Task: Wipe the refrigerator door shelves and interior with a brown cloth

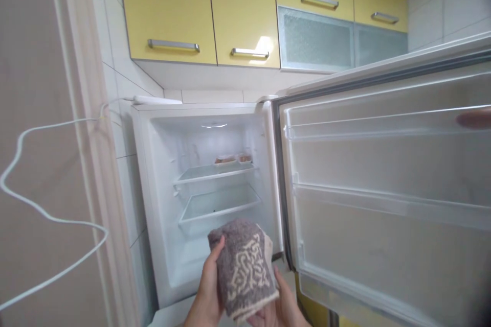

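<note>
A folded grey towel (244, 264) with a cream pattern is held up in front of an open small fridge (161, 199). My left hand (207, 291) grips the towel's left edge, thumb on top. My right hand (280, 304) holds it from below and on the right, mostly hidden behind the cloth. Inside the fridge, two glass shelves (215, 171) show, and two small food containers (232, 160) sit at the back of the upper one.
The fridge door (383, 189) stands open to the right, its racks bare. Yellow wall cabinets (215, 10) hang above. A white cable (46, 214) loops across the wall on the left. A blurred fingertip (473, 118) shows at the right edge.
</note>
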Tool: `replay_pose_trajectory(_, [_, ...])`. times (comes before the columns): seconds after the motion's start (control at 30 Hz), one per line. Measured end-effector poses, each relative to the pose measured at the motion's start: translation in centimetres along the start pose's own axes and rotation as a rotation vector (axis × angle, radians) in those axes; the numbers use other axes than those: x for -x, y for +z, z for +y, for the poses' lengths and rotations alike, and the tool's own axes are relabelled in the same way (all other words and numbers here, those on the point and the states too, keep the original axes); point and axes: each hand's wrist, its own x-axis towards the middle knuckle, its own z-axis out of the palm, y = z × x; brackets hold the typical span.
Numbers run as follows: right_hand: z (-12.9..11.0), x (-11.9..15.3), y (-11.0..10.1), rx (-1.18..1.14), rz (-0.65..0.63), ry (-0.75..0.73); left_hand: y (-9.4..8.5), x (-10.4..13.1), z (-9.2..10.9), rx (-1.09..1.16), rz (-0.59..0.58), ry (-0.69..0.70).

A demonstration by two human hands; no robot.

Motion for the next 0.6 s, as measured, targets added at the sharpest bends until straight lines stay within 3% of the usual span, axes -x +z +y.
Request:
replay_pose_trajectory(0.1, [0.6,-2.0,-0.9,-0.064,-0.041,-0.073,-2.9,-0.7,0.4,-0.078,-0.051,-0.159])
replay_pose_trajectory(0.23, [0.3,-3.5,-1.0,-0.040,0.092,0.018,-6.9,-3.0,0.9,-0.162,-0.021,-0.223])
replay_pose_trajectory(0.33, [0.5,-4.8,-1.1,0.024,0.158,0.058,-9.7,-5.5,0.5,-0.229,0.103,-0.077])
replay_pose_trajectory(0.47, [0.7,-7.4,-1.2,0.110,0.232,-0.102,-13.1,-9.6,0.0,-0.371,0.201,0.173])
replay_pose_trajectory(0.6, [0.3,-10.8,-0.9,0.116,0.276,-0.196,-15.0,-13.6,2.0,-0.704,0.352,0.465])
